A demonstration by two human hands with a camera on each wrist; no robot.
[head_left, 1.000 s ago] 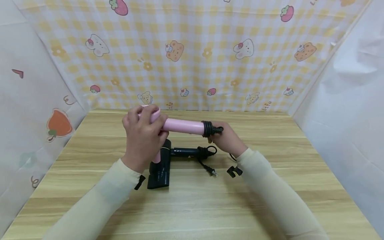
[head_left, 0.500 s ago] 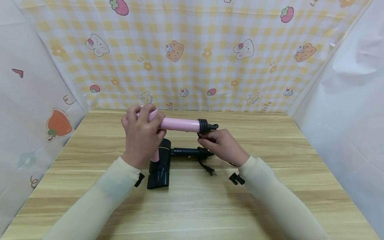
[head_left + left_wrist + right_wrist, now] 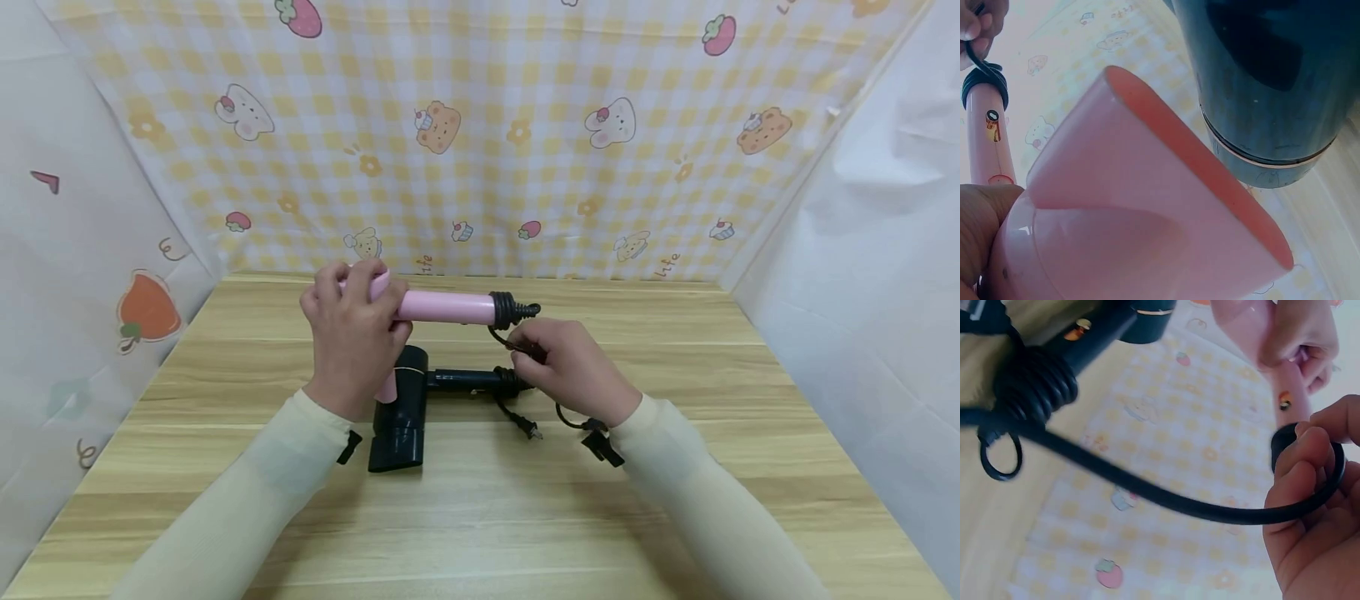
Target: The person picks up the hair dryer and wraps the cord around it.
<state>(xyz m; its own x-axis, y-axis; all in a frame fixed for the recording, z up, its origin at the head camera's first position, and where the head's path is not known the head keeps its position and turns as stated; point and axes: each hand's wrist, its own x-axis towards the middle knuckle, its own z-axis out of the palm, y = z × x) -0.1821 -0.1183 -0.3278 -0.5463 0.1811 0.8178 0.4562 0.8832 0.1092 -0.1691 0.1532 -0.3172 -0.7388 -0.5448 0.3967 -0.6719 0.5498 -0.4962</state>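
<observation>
A pink hair dryer (image 3: 446, 307) is held up above the table by my left hand (image 3: 352, 333), whose fingers grip its barrel. Its flat nozzle (image 3: 1122, 181) fills the middle of the left wrist view. Black cord is wound round the handle's end, and a loose stretch of the cord (image 3: 1210, 512) runs through my right hand (image 3: 573, 367), which pinches it with curled fingers just right of the handle. Below lies a black hair dryer (image 3: 401, 417) on the table, its cord (image 3: 510, 382) coiled round its handle; the right hand partly hides that handle's tip.
The wooden table (image 3: 480, 525) carries both dryers' work area. A plug (image 3: 531, 429) on the black dryer's cord lies in front of its handle. A yellow checked cloth (image 3: 480, 183) hangs behind, with white sheets at both sides.
My right hand has moved from behind the pink handle's end to its front right, drawing a stretch of cord away from the handle. The pink dryer has shifted slightly left.
</observation>
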